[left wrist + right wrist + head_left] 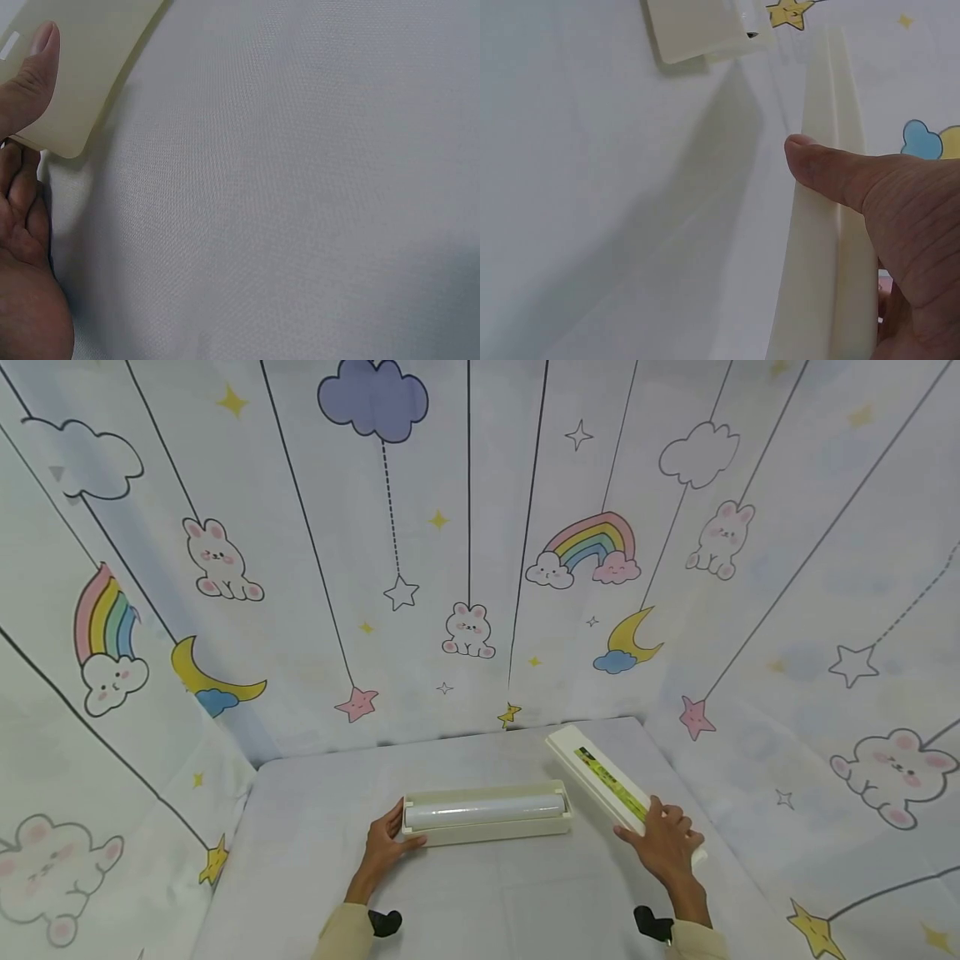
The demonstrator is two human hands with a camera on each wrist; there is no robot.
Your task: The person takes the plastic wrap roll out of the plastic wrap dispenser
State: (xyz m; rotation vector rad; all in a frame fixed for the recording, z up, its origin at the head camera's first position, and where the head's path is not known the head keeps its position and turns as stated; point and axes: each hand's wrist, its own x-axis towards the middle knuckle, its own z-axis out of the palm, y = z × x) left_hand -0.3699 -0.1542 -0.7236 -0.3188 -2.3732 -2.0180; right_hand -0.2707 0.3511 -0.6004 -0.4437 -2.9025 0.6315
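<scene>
Nearest the viewer, on the cloth-covered table (315,843): two hands, w/ the open tray (487,831) as landmark. Left hand (386,843) grips the tray's left end, thumb on the front wall and fingers at the end, apparently to steady it. Inside the tray lies a roll of clear film (483,810), lengthwise and cradled by the walls so it cannot roll. Right of the tray, right hand (663,843) closes on the near end of the separate cream lid (600,777), thumb along its edge (cf. wrist view (821,169)); lid angles away toward the backdrop, possibly tilted up, hard to tell. Beyond the tray: cartoon-print curtain (468,627).
</scene>
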